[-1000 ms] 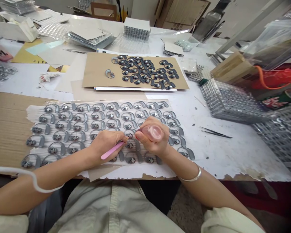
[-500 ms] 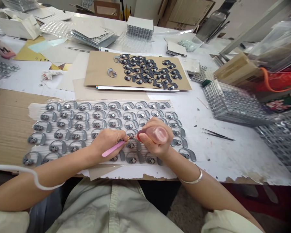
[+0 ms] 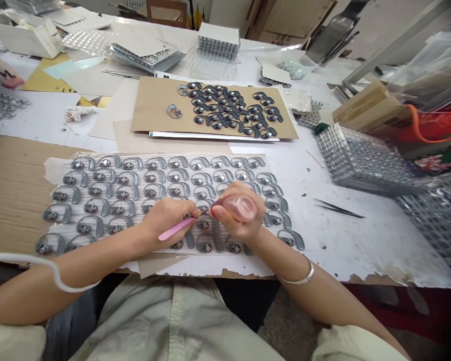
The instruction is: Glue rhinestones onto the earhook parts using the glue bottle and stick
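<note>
Pink tweezers (image 3: 177,229) are pinched in my left hand (image 3: 167,218), their tips pointing right. My right hand (image 3: 244,213) is wrapped around a small translucent pinkish squeeze bottle (image 3: 242,207), its base facing me. The bottle's nozzle end and the tweezer tips come close together over one of the grey ear-hook pieces (image 3: 203,223); whether they touch is too small to make out. Several rows of these grey ear-hook pieces, each with a shiny round part, lie on a white ribbed sheet (image 3: 56,170) under both hands.
Behind the sheet, a brown board (image 3: 158,95) carries many dark ear-hook pieces. Black tweezers (image 3: 338,208) lie on the right. Stacked clear trays (image 3: 361,155) and a cardboard box (image 3: 376,108) stand further right. A bottle marked M (image 3: 3,72) is at the left.
The bottle in my right hand has shifted slightly left and tilted a little. My left hand and the tweezers have stayed nearly still.
</note>
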The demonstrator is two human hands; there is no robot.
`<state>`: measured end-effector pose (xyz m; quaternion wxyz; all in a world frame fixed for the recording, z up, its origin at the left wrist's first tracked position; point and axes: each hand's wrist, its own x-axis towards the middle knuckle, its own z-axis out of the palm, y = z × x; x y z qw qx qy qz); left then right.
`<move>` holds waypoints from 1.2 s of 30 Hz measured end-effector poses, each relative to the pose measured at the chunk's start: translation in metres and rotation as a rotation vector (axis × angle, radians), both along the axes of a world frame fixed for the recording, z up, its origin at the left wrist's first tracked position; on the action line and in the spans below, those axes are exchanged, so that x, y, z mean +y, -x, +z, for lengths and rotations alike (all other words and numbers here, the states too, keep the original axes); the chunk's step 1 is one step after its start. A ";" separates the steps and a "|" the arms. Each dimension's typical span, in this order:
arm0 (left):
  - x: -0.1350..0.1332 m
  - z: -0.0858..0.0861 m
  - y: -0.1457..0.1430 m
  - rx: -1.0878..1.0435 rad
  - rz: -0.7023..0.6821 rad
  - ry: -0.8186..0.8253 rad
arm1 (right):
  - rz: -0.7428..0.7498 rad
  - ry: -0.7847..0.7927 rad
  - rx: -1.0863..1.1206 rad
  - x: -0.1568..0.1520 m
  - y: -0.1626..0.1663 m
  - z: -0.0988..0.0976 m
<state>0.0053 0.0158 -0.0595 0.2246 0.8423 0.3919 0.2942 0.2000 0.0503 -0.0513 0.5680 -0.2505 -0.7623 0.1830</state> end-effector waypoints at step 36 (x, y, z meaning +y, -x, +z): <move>0.005 0.046 -0.013 -0.134 0.289 0.286 | -0.088 0.689 0.477 0.027 -0.022 0.025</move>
